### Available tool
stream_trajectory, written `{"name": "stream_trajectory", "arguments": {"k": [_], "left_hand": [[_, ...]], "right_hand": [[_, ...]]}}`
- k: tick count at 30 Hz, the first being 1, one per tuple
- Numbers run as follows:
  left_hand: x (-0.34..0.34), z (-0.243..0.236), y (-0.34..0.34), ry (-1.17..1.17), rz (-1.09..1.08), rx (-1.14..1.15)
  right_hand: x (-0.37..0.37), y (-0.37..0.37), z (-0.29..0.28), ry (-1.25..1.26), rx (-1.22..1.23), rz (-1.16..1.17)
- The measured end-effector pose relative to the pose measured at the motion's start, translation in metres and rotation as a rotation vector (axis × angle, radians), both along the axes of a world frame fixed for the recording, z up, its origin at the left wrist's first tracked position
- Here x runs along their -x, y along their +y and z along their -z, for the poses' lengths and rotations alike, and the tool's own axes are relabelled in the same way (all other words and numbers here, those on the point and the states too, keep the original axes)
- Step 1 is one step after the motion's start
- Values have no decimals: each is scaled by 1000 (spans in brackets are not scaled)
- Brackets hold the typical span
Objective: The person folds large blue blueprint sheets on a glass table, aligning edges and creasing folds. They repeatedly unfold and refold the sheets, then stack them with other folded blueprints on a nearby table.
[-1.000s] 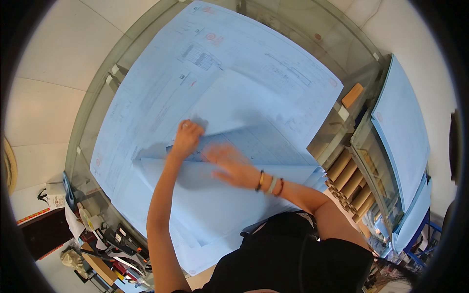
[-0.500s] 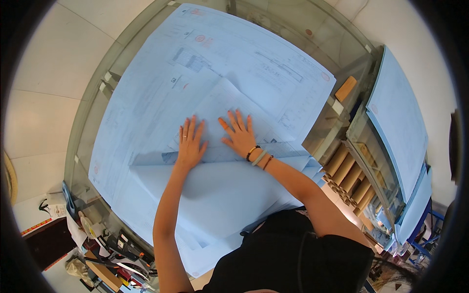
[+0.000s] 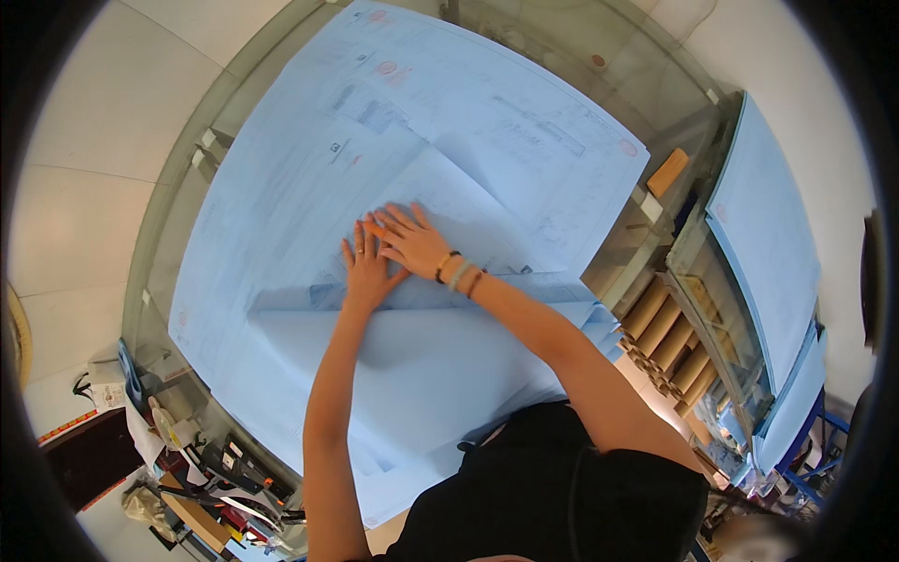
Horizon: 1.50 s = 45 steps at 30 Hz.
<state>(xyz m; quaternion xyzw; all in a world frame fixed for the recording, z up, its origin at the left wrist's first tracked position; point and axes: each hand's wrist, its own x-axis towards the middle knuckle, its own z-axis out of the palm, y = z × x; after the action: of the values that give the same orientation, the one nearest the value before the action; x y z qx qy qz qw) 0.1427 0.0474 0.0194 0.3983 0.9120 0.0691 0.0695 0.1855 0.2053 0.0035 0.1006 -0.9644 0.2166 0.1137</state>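
A stack of large light-blue printed drawing sheets (image 3: pixel 257 215) lies on a glass-topped table (image 3: pixel 169 206). A folded sheet (image 3: pixel 459 192) lies over the middle of the stack. My left hand (image 3: pixel 370 262) presses on it, fingers stretched out. My right hand (image 3: pixel 412 239) lies just beside it on the same fold, fingers spread, their tips at or over my left fingertips. Below both hands a broad blank flap of paper (image 3: pixel 421 365) curves toward my body, with layered edges at its right.
At right are more blue sheets (image 3: pixel 768 225) on a second glass surface, brown paper tubes (image 3: pixel 670 347) beneath it, and a wooden block (image 3: pixel 668 171) by the stack's corner. Assorted tools and bags (image 3: pixel 215 468) crowd the lower left, beside a dark panel (image 3: pixel 84 450).
My right hand has gone from a blur to lying flat, then moved left to meet my left hand. My left hand has opened from its curled grip onto the paper.
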Motion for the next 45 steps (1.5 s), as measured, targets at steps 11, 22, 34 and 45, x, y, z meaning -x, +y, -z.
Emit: {"name": "stream_trajectory", "arguments": {"k": [11,22,34,45], "left_hand": [[11,-6,-70,-103,-355,124],[-175,-39,-221,-34,-910,-594],[-249,-28,-218,-601,-950,-823],[-181,-135,-110,-1046,-467,-1731]], "right_hand": [[62,114,18,-59,24,319],[-149,197,0,-355,54,265],[-244,207,-50,-320,518,393],[-307,232,-93,-90,711,535]]}}
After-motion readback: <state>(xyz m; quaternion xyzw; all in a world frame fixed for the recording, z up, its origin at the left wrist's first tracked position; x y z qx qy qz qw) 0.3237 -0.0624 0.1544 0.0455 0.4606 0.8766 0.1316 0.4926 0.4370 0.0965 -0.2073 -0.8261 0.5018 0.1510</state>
